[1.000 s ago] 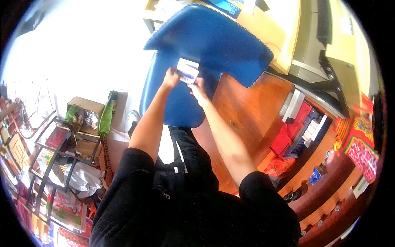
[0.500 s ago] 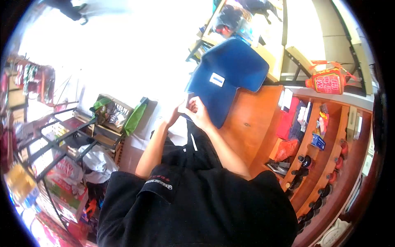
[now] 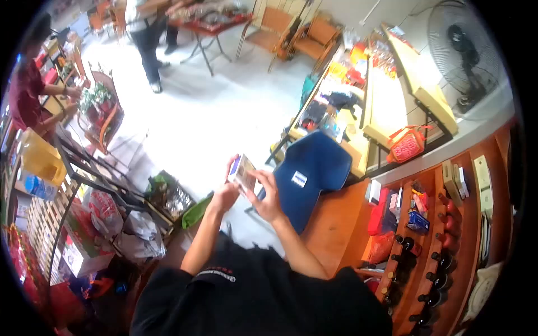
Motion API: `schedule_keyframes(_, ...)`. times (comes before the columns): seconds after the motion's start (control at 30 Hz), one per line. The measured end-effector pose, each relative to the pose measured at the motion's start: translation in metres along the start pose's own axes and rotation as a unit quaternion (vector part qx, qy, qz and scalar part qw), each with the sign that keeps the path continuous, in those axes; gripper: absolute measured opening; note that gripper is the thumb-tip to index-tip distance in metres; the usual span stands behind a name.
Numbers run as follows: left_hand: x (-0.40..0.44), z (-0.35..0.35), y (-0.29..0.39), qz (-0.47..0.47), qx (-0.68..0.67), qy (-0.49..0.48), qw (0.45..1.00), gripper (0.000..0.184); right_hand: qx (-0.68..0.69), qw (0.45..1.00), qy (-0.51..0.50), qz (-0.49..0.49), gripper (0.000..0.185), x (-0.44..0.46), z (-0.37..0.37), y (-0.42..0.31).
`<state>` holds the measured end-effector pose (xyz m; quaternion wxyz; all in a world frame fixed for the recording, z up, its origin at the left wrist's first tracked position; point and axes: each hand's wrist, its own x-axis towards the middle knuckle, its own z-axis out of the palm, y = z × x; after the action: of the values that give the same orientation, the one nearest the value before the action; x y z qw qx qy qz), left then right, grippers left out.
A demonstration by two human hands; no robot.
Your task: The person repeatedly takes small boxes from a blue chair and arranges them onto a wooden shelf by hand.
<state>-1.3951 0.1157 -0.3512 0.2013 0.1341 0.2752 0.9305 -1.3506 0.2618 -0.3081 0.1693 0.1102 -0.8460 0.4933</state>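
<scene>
A dark blue padded chair point(image 3: 314, 154) stands on a pale, glossy floor point(image 3: 196, 120), with a small flat white-and-blue packet point(image 3: 299, 178) lying on it. Beside the chair is a smooth orange-brown wooden surface point(image 3: 332, 227), and farther right a reddish-brown wooden rack point(image 3: 460, 280) holds dark glass bottles point(image 3: 440, 280) lying in rows. A red lantern-shaped ornament point(image 3: 407, 147) hangs by a pale wooden table, near a large round black fan point(image 3: 463, 47). To the left, a black metal-framed shelf point(image 3: 92, 180) is close to a yellow plastic jug point(image 3: 42, 158) and crumpled white plastic bags point(image 3: 143, 235). Across the room, one person in a dark red top point(image 3: 25, 95) reaches toward a leafy green plant point(image 3: 95, 98); another person in dark trousers point(image 3: 147, 50) stands near a red-topped folding table point(image 3: 210, 22).

The small white box with a purple panel point(image 3: 241, 172) is held up between the two bare hands, above the floor and just left of the chair. The left hand point(image 3: 225, 195) is partly closed around its left side and lower end. The right hand point(image 3: 268, 197) is half open, fingers bent, with fingertips at the box's right side; how firmly they press is impossible to tell.
</scene>
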Motion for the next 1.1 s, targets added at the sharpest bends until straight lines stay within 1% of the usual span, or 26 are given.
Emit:
schedule_keyframes(0.03, -0.006, 0.017, 0.002, 0.004, 0.000, -0.019, 1.000, 0.088, -0.026, 0.998, 0.032, -0.037, 0.047, -0.009, -0.009, -0.008)
schedule_keyframes(0.1, -0.017, 0.057, 0.002, -0.009, -0.052, -0.023, 0.998, 0.103, -0.031, 0.994, 0.094, -0.035, 0.049, -0.037, -0.027, -0.021)
schedule_keyframes(0.17, -0.036, 0.103, 0.000, -0.036, 0.006, -0.047, 0.998, 0.108, 0.050, 0.992, 0.113, -0.019, 0.055, -0.073, -0.045, -0.017)
schedule_keyframes(0.2, -0.043, 0.114, -0.012, -0.047, 0.037, -0.075, 0.995, 0.109, 0.166, 0.980, 0.110, 0.007, 0.061, -0.092, -0.055, -0.023)
schedule_keyframes(0.23, -0.054, 0.123, -0.025, -0.065, 0.070, -0.100, 0.990, 0.110, 0.317, 0.943, 0.097, 0.040, 0.063, -0.117, -0.061, -0.023)
schedule_keyframes(0.27, -0.064, 0.133, -0.039, -0.063, 0.114, -0.131, 0.983, 0.110, 0.390, 0.914, 0.100, 0.047, 0.063, -0.137, -0.077, -0.051)
schedule_keyframes(0.3, -0.074, 0.145, -0.050, -0.067, 0.157, -0.160, 0.972, 0.111, 0.413, 0.900, 0.121, 0.070, 0.062, -0.163, -0.084, -0.048)
schedule_keyframes(0.33, -0.088, 0.168, -0.052, -0.095, 0.204, -0.187, 0.956, 0.110, 0.440, 0.879, 0.154, 0.094, 0.061, -0.187, -0.093, -0.060)
schedule_keyframes(0.37, -0.104, 0.190, -0.056, -0.124, 0.245, -0.216, 0.937, 0.110, 0.425, 0.877, 0.182, 0.135, 0.059, -0.213, -0.102, -0.071)
schedule_keyframes(0.43, -0.137, 0.222, -0.077, -0.179, 0.233, -0.301, 0.907, 0.104, 0.391, 0.874, 0.259, 0.125, 0.056, -0.270, -0.117, -0.089)
schedule_keyframes(0.5, -0.169, 0.244, -0.106, -0.146, 0.302, -0.401, 0.852, 0.104, 0.365, 0.874, 0.309, 0.084, 0.056, -0.324, -0.133, -0.122)
schedule_keyframes(0.53, -0.187, 0.253, -0.121, -0.157, 0.281, -0.455, 0.830, 0.105, 0.361, 0.863, 0.346, 0.073, 0.062, -0.347, -0.137, -0.143)
schedule_keyframes(0.57, -0.206, 0.261, -0.131, -0.135, 0.296, -0.506, 0.799, 0.102, 0.326, 0.868, 0.366, 0.078, 0.063, -0.383, -0.138, -0.152)
schedule_keyframes(0.63, -0.251, 0.286, -0.136, -0.122, 0.321, -0.612, 0.713, 0.096, 0.260, 0.859, 0.431, 0.089, 0.068, -0.451, -0.122, -0.174)
schedule_keyframes(0.67, -0.276, 0.292, -0.143, -0.149, 0.289, -0.669, 0.669, 0.096, 0.239, 0.841, 0.467, 0.132, 0.069, -0.477, -0.111, -0.198)
schedule_keyframes(0.7, -0.297, 0.293, -0.151, -0.153, 0.286, -0.679, 0.659, 0.093, 0.222, 0.816, 0.505, 0.173, 0.070, -0.497, -0.103, -0.223)
schedule_keyframes(0.73, -0.322, 0.294, -0.156, -0.154, 0.281, -0.687, 0.652, 0.090, 0.152, 0.816, 0.528, 0.180, 0.070, -0.517, -0.090, -0.256)
schedule_keyframes(0.77, -0.342, 0.295, -0.164, -0.171, 0.241, -0.736, 0.609, 0.090, 0.120, 0.779, 0.590, 0.175, 0.070, -0.539, -0.078, -0.275)
schedule_keyframes(0.83, -0.403, 0.283, -0.175, -0.210, 0.202, -0.711, 0.640, 0.077, 0.075, 0.765, 0.584, 0.260, 0.069, -0.589, -0.038, -0.321)
schedule_keyframes(0.87, -0.437, 0.279, -0.179, -0.239, 0.183, -0.706, 0.641, 0.071, 0.037, 0.751, 0.588, 0.297, 0.067, -0.616, -0.023, -0.337)
schedule_keyframes(0.9, -0.465, 0.284, -0.181, -0.261, 0.171, -0.698, 0.644, 0.064, 0.004, 0.756, 0.595, 0.272, 0.068, -0.641, -0.010, -0.353)
schedule_keyframes(0.93, -0.491, 0.292, -0.175, -0.262, 0.162, -0.708, 0.636, 0.059, 0.053, 0.731, 0.620, 0.281, 0.067, -0.667, 0.002, -0.365)
schedule_keyframes(1.0, -0.552, 0.305, -0.160, -0.279, 0.139, -0.723, 0.616, 0.058, 0.107, 0.695, 0.651, 0.284, 0.067, -0.714, 0.028, -0.409)
schedule_keyframes(1.03, -0.573, 0.314, -0.155, -0.284, 0.130, -0.728, 0.610, 0.057, -0.093, 0.705, 0.611, 0.348, 0.063, -0.728, 0.028, -0.441)
schedule_keyframes(1.07, -0.591, 0.327, -0.149, -0.234, 0.137, -0.764, 0.585, 0.056, -0.287, 0.681, 0.543, 0.399, 0.060, -0.742, 0.029, -0.469)
schedule_keyframes(1.1, -0.610, 0.339, -0.146, -0.235, 0.135, -0.773, 0.573, 0.056, -0.287, 0.671, 0.556, 0.398, 0.060, -0.755, 0.032, -0.494)
